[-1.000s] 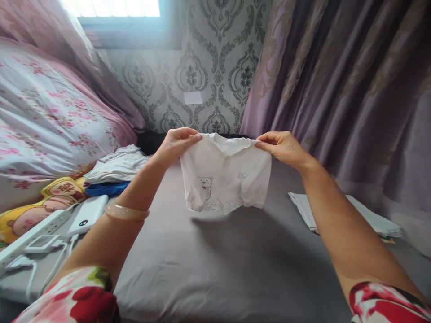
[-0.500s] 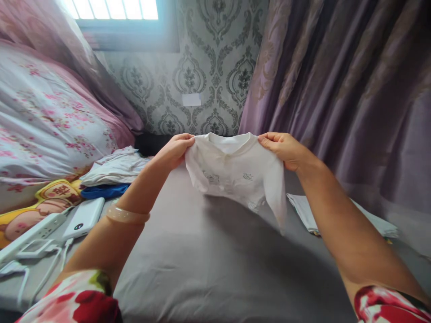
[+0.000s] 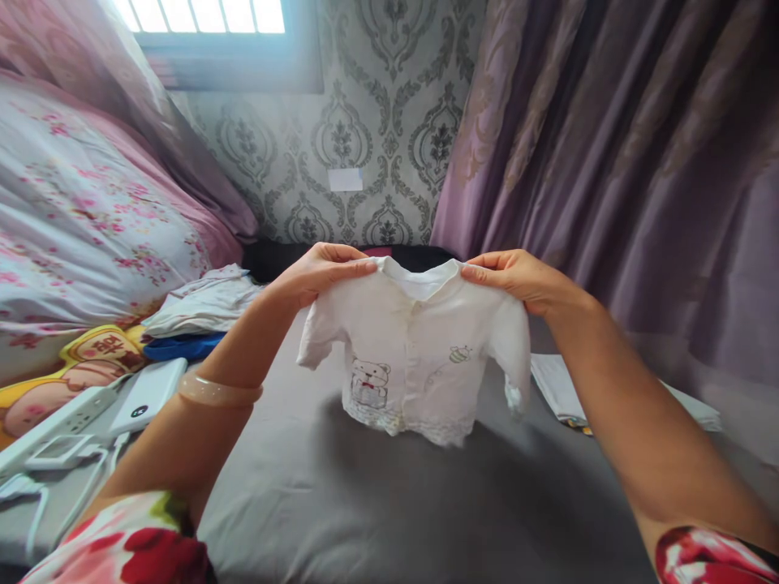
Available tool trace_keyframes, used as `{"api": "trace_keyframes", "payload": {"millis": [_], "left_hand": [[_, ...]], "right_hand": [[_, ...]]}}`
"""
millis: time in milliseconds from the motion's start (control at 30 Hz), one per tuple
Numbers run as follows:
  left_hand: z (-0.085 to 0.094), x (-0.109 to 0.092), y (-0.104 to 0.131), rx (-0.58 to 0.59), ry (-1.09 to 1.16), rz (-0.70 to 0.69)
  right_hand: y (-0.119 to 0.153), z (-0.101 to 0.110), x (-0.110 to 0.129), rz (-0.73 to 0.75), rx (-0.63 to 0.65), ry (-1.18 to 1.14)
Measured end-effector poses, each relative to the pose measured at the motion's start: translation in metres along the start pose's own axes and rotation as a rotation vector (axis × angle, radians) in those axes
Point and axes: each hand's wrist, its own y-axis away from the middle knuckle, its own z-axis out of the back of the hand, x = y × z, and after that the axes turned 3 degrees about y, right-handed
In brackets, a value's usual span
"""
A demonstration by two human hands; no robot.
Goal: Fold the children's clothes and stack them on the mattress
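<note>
A small white baby shirt (image 3: 419,349) hangs stretched between my hands, its front towards me, with a bear print, a bee print and a buttoned opening down the middle. My left hand (image 3: 332,272) pinches the shoulder left of the collar, thumb on top. At the other shoulder, my right hand (image 3: 511,276) grips the cloth close to the neckline. Both sleeves dangle, and the hem hangs over the grey bed sheet (image 3: 292,503), casting a shadow there.
Folded white cloth (image 3: 557,389) lies on the right, partly behind my right forearm. To the left are stacked clothes (image 3: 204,300), a blue garment (image 3: 182,347), a yellow cartoon pillow (image 3: 79,373), a white power bank (image 3: 149,395) and a power strip (image 3: 66,422) with cables.
The shirt has swung down from a tilted, billowing pose and now hangs flatter, its prints clearly visible. Both hands are slightly lower and hold it nearer the collar.
</note>
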Motion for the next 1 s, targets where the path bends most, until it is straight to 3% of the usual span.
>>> {"api": "trace_keyframes", "payload": {"millis": [133,300,400,467,633,733,800,867,933,1000], "left_hand": [[-0.001,0.009,-0.002,-0.135,-0.126,-0.173],[-0.001,0.020,-0.015,-0.296,-0.419,-0.371],[0.002,0.020,-0.017,-0.349,-0.524,-0.438],[0.007,0.015,-0.011,-0.330,-0.500,-0.426],[0.023,-0.003,0.003,-0.121,-0.332,-0.260],[0.022,-0.001,-0.008,-0.146,-0.406,-0.242],[0.016,0.004,-0.021,-0.275,-0.489,-0.298],[0.011,0.010,-0.030,-0.400,-0.507,-0.343],[0.012,0.015,-0.031,-0.409,-0.430,-0.325],[0.016,0.018,-0.028,-0.294,-0.324,-0.256]], "right_hand": [[-0.009,-0.003,-0.012,0.109,-0.107,0.120],[-0.031,-0.008,-0.027,0.320,-0.288,0.451],[-0.035,-0.008,-0.026,0.358,-0.356,0.542],[-0.029,-0.005,-0.022,0.338,-0.305,0.488],[-0.014,0.008,-0.010,0.239,0.027,0.296],[-0.028,0.005,-0.010,0.262,-0.092,0.355],[-0.041,-0.002,-0.012,0.329,-0.256,0.452],[-0.050,-0.009,-0.014,0.390,-0.336,0.506],[-0.051,-0.010,-0.015,0.385,-0.280,0.454],[-0.048,-0.006,-0.017,0.326,-0.185,0.345]]}}
